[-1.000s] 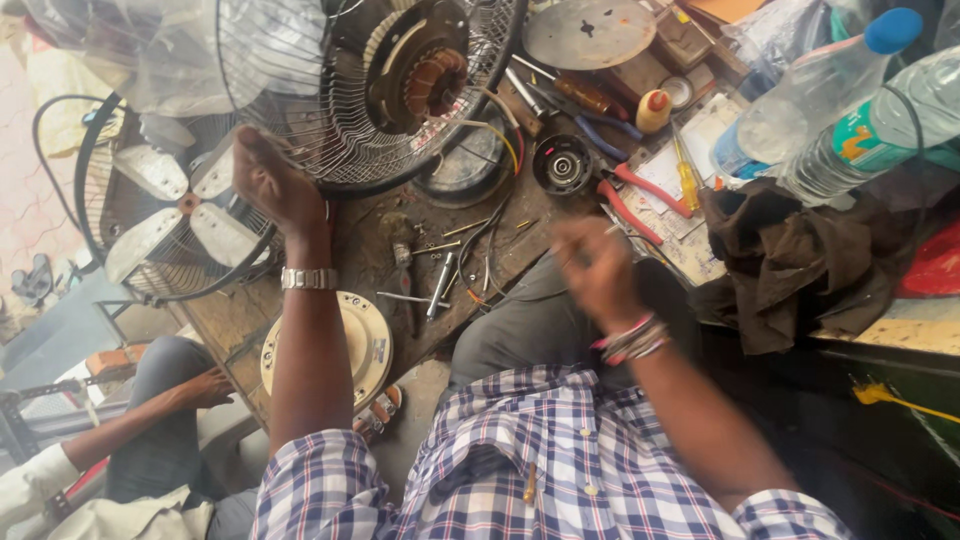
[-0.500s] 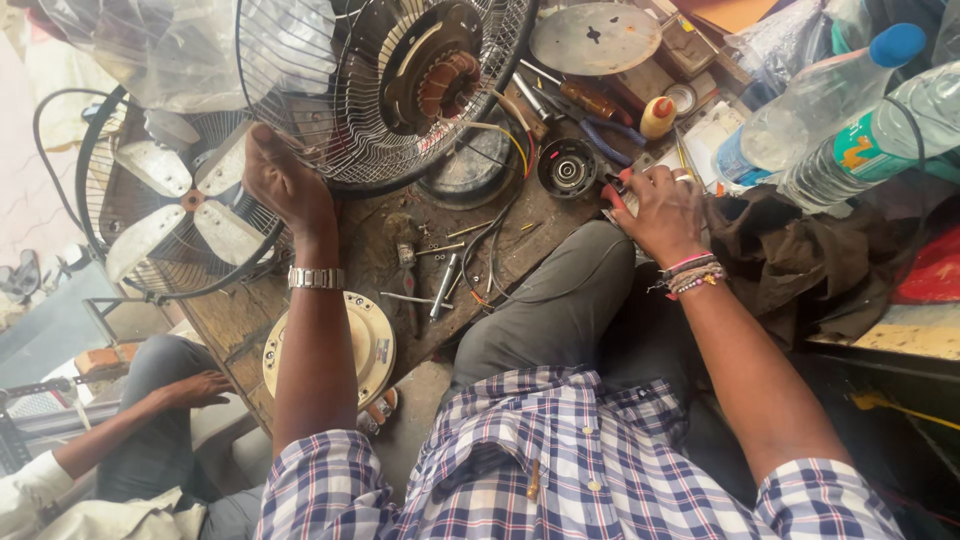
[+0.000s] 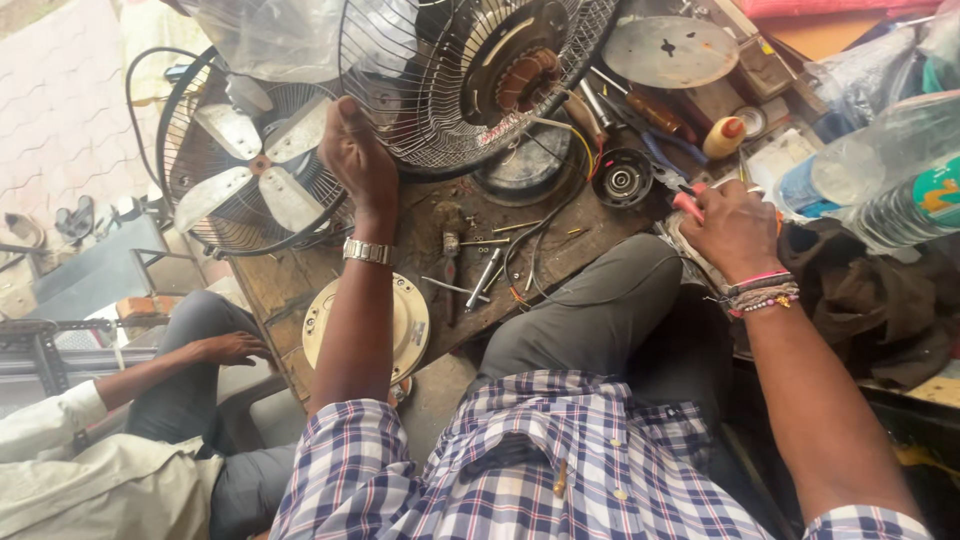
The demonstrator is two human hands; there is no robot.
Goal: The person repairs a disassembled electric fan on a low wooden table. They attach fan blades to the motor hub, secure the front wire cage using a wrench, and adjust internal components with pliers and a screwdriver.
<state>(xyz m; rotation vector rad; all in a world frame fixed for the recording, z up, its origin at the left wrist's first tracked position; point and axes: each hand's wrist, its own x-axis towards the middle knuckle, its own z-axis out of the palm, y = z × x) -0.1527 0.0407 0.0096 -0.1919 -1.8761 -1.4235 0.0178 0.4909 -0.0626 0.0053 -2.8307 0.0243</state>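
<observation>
My left hand (image 3: pixel 357 160), with a metal watch on the wrist, grips the lower rim of a wire fan guard (image 3: pixel 440 90). Inside the guard the fan motor (image 3: pixel 525 75) with copper windings shows. My right hand (image 3: pixel 733 232), with beaded bracelets at the wrist, is closed around a red-handled tool (image 3: pixel 686 203) at the bench's right side. Wires run from the motor across the wooden bench (image 3: pixel 270 285). My raised knee in grey trousers lies between the two hands.
A second fan with pale blades (image 3: pixel 245 165) stands at the left. A cream round cover (image 3: pixel 405 320), loose screws and small tools (image 3: pixel 480 275), a black bearing housing (image 3: pixel 622 180), a round metal plate (image 3: pixel 670 50), a yellow bottle (image 3: pixel 722 137) and plastic water bottles (image 3: pixel 880 180) crowd the bench. Another person (image 3: pixel 120 440) sits at lower left.
My right hand has moved from my knee out to the right side of the bench and closed on the red-handled tool. The left hand has kept its hold on the guard.
</observation>
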